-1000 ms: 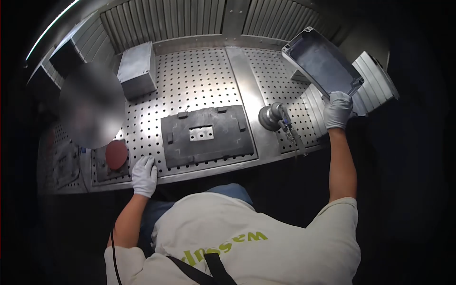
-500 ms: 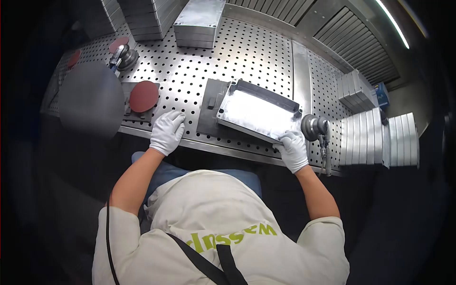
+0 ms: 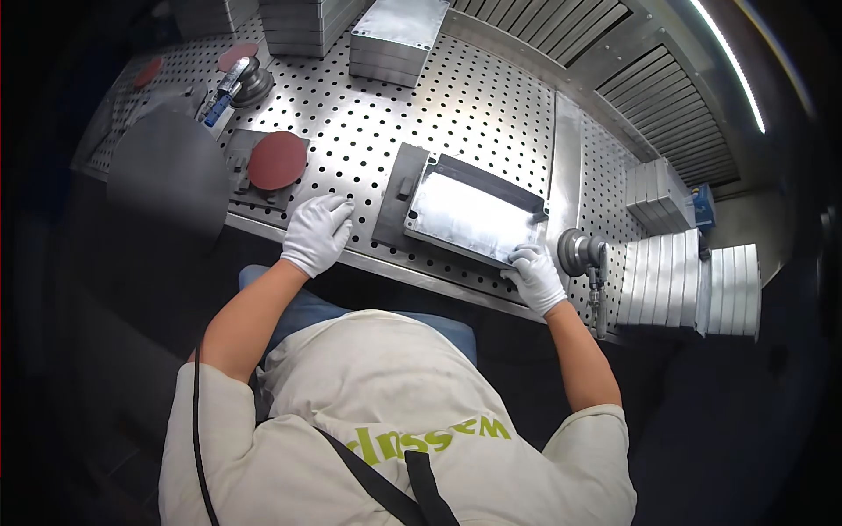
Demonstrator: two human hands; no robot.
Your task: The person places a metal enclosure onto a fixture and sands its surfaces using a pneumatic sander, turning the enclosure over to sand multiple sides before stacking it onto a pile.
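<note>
An open rectangular metal box [image 3: 478, 215], its inside brightly lit, lies on a dark flat pad [image 3: 396, 197] on the perforated metal bench. My right hand [image 3: 537, 279], in a white glove, grips the box's near right corner, with the fingers bent over the rim. My left hand [image 3: 317, 235], gloved too, rests near the bench's front edge to the left of the pad. Its fingers are stretched out and hold nothing. Just right of the box sits a round sander [image 3: 581, 252] with a metal hose fitting.
A red sanding disc [image 3: 277, 160] lies on a dark fixture at left, with a second sander [image 3: 253, 85] behind it. Metal boxes [image 3: 399, 39] are stacked at the back; several more [image 3: 658, 280] stand in rows at right. A grey round shape [image 3: 167, 180] blocks the left side.
The view has shifted slightly. The box has moved a little left over the pad, with my right hand still on its corner. My left hand stays near the bench edge.
</note>
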